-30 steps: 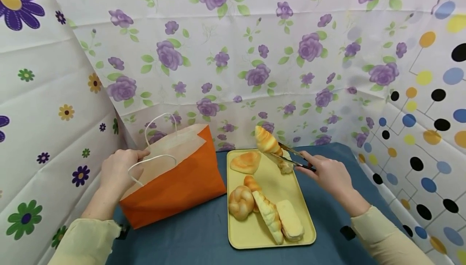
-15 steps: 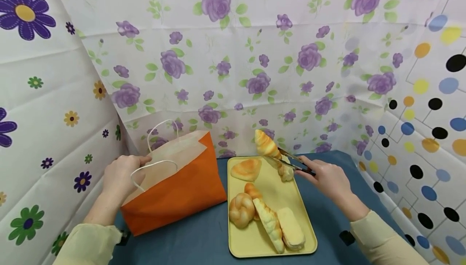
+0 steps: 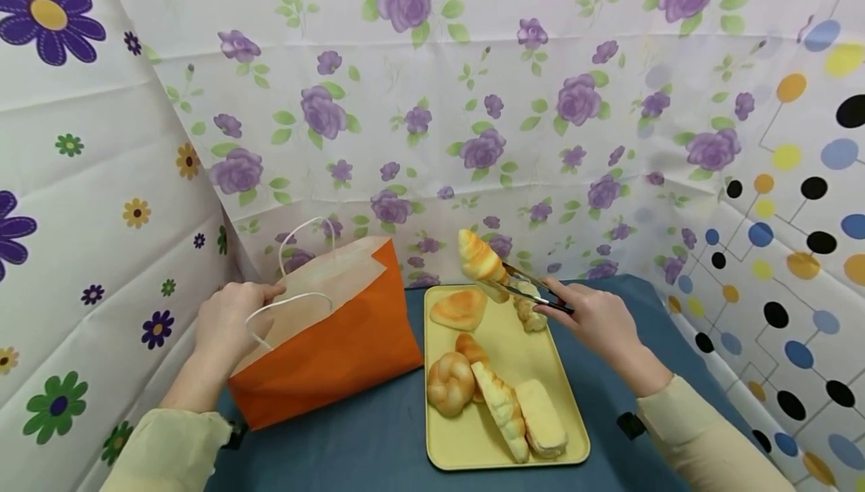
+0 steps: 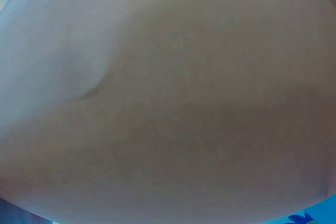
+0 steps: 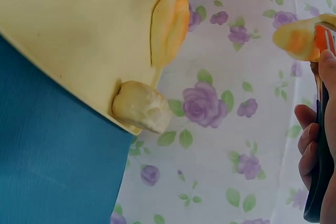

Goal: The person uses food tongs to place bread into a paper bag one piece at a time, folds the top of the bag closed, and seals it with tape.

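Note:
My right hand (image 3: 601, 319) grips a pair of tongs (image 3: 544, 301), whose tips clamp a small golden croissant (image 3: 480, 255) in the air over the tray's far edge. The right wrist view shows my fingers (image 5: 310, 156) curled around the black handle, the croissant (image 5: 296, 39) at the tongs' far end. At the left, my left hand (image 3: 230, 323) holds the open mouth of an orange paper bag (image 3: 331, 349) with white string handles; its fingertips are partly hidden by the rim. The left wrist view is filled by blurred skin.
A yellow tray (image 3: 500, 451) right of the bag bears a round knotted bun (image 3: 450, 384), a long bread (image 3: 501, 413), a cream-topped slab (image 3: 542, 418), a flat triangular bread (image 3: 459, 309) and more pieces. Patterned cloth walls (image 3: 432, 86) surround the blue table (image 3: 351, 447).
The tongs and croissant have moved slightly left, towards the bag. My left hand stays at the bag's mouth. The head view has shifted a little.

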The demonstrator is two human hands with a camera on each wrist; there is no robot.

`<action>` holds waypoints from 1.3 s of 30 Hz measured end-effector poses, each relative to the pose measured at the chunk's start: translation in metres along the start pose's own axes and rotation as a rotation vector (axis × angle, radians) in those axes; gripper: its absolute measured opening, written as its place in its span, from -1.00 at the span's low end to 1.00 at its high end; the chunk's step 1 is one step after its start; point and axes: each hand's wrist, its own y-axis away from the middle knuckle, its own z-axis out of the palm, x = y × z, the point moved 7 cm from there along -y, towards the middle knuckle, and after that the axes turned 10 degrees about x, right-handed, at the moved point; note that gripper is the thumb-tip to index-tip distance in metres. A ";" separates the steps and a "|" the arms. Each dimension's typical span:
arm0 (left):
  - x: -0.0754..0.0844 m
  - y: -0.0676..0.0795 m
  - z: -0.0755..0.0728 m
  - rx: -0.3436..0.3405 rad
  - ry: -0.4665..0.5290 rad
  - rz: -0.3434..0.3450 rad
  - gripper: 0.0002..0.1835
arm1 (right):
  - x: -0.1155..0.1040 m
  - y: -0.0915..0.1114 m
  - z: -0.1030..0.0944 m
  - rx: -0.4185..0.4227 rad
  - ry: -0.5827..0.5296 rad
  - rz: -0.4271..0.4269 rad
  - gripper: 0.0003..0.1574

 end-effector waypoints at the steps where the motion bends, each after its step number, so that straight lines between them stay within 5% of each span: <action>1: 0.000 0.000 0.000 0.002 -0.001 0.000 -0.56 | 0.000 -0.001 0.001 -0.006 0.001 0.003 -0.04; 20: 0.000 -0.003 -0.003 0.038 -0.012 0.011 -0.58 | -0.008 -0.013 0.015 -0.008 -0.059 -0.020 -0.29; 25: 0.000 -0.002 -0.002 0.027 -0.006 0.002 -0.57 | -0.014 -0.022 0.018 0.003 -0.049 -0.057 -0.10; 39: 0.001 -0.001 -0.002 0.029 0.012 -0.023 -0.59 | -0.046 -0.067 0.021 0.032 -0.052 -0.174 -0.05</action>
